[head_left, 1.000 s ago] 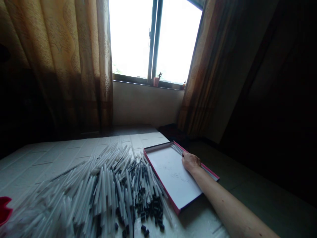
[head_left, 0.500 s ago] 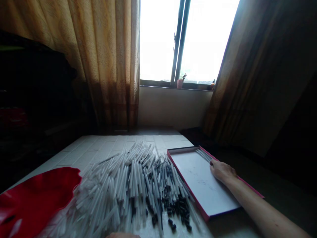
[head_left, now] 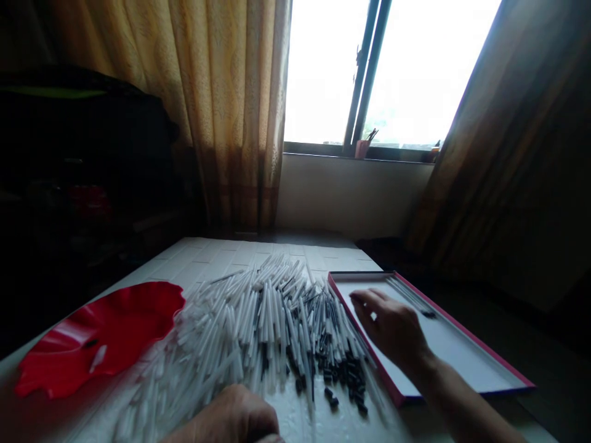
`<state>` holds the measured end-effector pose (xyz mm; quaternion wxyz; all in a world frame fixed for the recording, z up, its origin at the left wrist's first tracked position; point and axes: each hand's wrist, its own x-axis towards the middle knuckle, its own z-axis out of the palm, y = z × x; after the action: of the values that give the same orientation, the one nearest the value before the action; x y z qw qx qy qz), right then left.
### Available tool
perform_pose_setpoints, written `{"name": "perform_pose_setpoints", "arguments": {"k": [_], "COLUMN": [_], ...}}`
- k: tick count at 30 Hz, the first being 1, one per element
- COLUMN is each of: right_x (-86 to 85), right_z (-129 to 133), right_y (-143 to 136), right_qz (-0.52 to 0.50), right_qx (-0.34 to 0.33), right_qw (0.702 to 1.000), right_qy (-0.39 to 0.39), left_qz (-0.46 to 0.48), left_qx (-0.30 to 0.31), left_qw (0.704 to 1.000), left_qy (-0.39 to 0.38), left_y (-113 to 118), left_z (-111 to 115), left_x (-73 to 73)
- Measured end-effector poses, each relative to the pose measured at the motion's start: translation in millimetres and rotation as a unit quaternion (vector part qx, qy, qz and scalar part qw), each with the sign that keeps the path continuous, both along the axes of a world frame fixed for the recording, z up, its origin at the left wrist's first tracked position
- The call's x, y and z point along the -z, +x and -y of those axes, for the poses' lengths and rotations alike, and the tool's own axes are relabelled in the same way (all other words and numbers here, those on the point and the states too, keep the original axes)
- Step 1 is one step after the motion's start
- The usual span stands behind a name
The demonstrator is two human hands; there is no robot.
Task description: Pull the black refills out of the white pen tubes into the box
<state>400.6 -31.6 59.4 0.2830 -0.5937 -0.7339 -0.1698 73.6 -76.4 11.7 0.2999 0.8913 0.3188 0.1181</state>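
Observation:
My right hand (head_left: 392, 323) is above the left part of a shallow pink-edged box lid (head_left: 480, 369) with a white inside. Its fingers are bent, with a gap between thumb and fingers, and nothing shows in them. Along the lid's far right wall lie several slim tubes (head_left: 409, 295) with dark ends. My left hand (head_left: 231, 415) is at the bottom edge, fingers curled; whatever it grips is hidden. Before it spreads a large heap of translucent white tubes (head_left: 268, 314), some with dark thin rods inside. Small black plugs (head_left: 351, 375) are scattered at the heap's near right.
A red wavy-edged dish (head_left: 106, 332) stands left of the heap on a table covered in a white brick pattern (head_left: 203, 252). Beyond are curtains (head_left: 231, 111), a bright window and a pink cup (head_left: 362, 149) with sticks on the sill.
My right hand has let go of the tubes by the lid's right wall and moved left. The left hand has risen further into view. The camera has turned slightly left.

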Motion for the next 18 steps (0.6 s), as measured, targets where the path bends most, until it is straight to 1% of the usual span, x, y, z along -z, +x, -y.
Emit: {"name": "perform_pose_setpoints", "arguments": {"k": [1, 2, 4, 6, 10, 13, 15, 18], "right_x": [7.7, 15.2, 28.1, 36.6, 41.4, 40.5, 40.6, 42.2], "right_z": [3.9, 7.4, 12.5, 15.8, 20.5, 22.3, 22.4, 21.9], "right_y": [-13.4, -24.9, -41.3, -49.2, -50.9, -50.8, -51.4, -51.8], "right_qz": [-0.002, 0.000, 0.002, 0.009, 0.028, 0.023, 0.019, 0.012], "right_qx": [-0.060, -0.103, -0.154, -0.181, -0.215, -0.217, -0.215, -0.216], "right_qw": [0.996, 0.989, 0.979, 0.976, 0.971, 0.971, 0.972, 0.972], "right_qy": [0.063, 0.106, 0.130, 0.117, 0.098, 0.095, 0.093, 0.095], "left_qz": [-0.004, -0.008, -0.015, -0.022, -0.046, -0.071, -0.090, -0.113], "left_qx": [0.002, 0.003, 0.003, 0.002, -0.003, 0.002, 0.007, 0.012], "left_qw": [1.000, 1.000, 1.000, 0.999, 0.996, 0.992, 0.989, 0.986], "left_qy": [-0.001, -0.001, 0.007, 0.028, 0.077, 0.104, 0.115, 0.122], "left_y": [3.9, 7.3, 12.1, 15.0, 18.9, 20.6, 20.9, 19.7], "left_z": [-0.5, -0.9, -0.7, 0.9, 5.7, 8.5, 11.4, 18.7], "left_x": [-2.8, -4.7, -6.1, -6.4, -8.6, -13.4, -19.3, -32.3]}}
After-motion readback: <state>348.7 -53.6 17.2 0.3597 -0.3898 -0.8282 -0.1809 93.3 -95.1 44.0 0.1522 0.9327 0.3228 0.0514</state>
